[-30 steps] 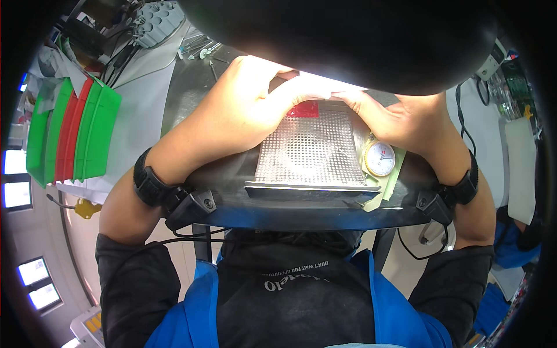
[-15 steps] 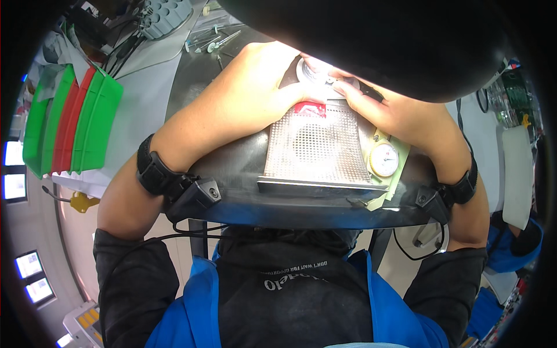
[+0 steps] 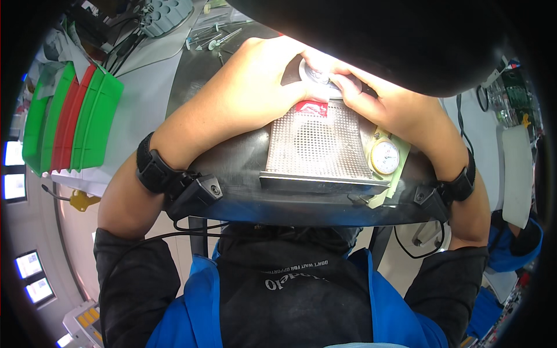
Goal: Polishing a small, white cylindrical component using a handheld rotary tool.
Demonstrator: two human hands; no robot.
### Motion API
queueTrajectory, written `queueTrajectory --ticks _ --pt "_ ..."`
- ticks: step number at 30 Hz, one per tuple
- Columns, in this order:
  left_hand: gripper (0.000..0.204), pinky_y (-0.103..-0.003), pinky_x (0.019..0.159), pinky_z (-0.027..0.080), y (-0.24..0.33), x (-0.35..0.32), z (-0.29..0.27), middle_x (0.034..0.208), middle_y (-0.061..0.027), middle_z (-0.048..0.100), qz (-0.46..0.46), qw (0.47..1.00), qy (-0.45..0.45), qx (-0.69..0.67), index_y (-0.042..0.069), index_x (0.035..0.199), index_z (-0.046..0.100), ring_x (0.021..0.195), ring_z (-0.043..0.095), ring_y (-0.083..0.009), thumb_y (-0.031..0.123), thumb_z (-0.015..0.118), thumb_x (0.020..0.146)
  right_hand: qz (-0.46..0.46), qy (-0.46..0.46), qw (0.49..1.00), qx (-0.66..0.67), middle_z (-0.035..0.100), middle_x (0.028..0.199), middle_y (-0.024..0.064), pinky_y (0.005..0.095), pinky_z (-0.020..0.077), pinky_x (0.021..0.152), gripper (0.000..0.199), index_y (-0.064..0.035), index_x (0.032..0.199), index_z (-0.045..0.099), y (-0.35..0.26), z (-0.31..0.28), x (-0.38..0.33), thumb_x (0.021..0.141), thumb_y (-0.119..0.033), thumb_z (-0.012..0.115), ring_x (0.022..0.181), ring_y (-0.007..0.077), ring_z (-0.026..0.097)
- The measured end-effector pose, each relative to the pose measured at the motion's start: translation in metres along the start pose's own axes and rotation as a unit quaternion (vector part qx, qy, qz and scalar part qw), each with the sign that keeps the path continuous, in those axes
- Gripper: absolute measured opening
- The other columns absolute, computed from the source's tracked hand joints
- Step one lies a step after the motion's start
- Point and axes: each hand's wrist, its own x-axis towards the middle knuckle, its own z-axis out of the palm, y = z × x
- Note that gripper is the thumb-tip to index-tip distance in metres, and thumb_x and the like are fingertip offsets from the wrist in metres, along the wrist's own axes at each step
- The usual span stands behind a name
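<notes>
Under a strong light, my left hand (image 3: 253, 81) curls round a round silvery piece (image 3: 312, 73), its thumb along the near side. My right hand (image 3: 387, 104) is closed at the other side of this piece, thumb and finger pinched together. Glare and the fingers hide what the pinch holds. Just below the hands lies a perforated metal tray (image 3: 316, 142) with a raised near edge and a red label (image 3: 312, 108) at its far end. Beside the tray, below my right hand, a round dial gauge (image 3: 384, 156) rests on yellowish paper (image 3: 399, 180).
A large black hood (image 3: 394, 40) overhangs the far side and covers part of my right fingers. Several thin tools with pale round ends (image 3: 216, 43) lie at the far left of the dark work surface (image 3: 232, 168). Green and red bins (image 3: 87, 122) stand left; a grey holder (image 3: 165, 17) is behind.
My right thumb and finger have bent into a tighter pinch near the round piece. My left hand has shifted only slightly. The tray and gauge look almost unmoved.
</notes>
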Motion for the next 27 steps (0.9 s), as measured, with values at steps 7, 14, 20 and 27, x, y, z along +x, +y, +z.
queueTrajectory --ticks 7,14,20,27 --pt "0.024 -0.036 0.076 0.051 0.000 -0.002 -0.007 0.088 -0.0170 0.067 -0.008 0.999 0.034 0.008 -0.001 0.090 0.066 0.082 0.066 -0.0308 0.017 0.073 0.075 0.083 0.036 0.987 0.131 0.068 0.082 0.0129 0.0305 0.0508 0.064 0.020 -0.0025 0.094 0.069 0.007 -0.001 -0.007 0.079 -0.015 0.068 0.069 0.0237 0.065" --pt "0.018 -0.037 0.076 0.049 0.013 -0.003 -0.031 0.084 -0.0135 0.067 0.107 0.986 -0.087 0.088 0.004 0.085 0.070 0.078 0.063 -0.0302 0.019 0.070 0.077 0.066 0.045 0.995 0.052 0.070 0.094 0.0115 0.0278 0.0542 0.072 0.021 0.0019 0.096 0.069 0.026 -0.012 -0.032 0.077 -0.003 0.075 0.079 0.0217 0.068" --pt "0.013 -0.035 0.069 0.050 0.010 -0.006 -0.023 0.080 -0.0136 0.065 0.126 0.979 -0.069 0.141 0.002 0.083 0.068 0.073 0.062 -0.0303 0.015 0.066 0.080 0.052 0.053 0.997 0.032 0.069 0.091 0.0114 0.0292 0.0534 0.071 0.018 0.0024 0.095 0.069 0.021 -0.014 -0.028 0.077 -0.001 0.073 0.078 0.0226 0.067" --pt "0.019 -0.025 0.065 0.050 0.011 -0.002 -0.016 0.082 -0.0089 0.070 -0.123 0.978 -0.080 -0.151 -0.003 0.098 0.068 0.068 0.063 -0.0134 0.013 0.063 0.088 0.055 0.049 0.996 0.042 0.068 0.089 0.0108 0.0314 0.0515 0.072 0.014 0.0024 0.092 0.068 0.024 -0.019 -0.033 0.077 0.002 0.069 0.078 0.0232 0.065"
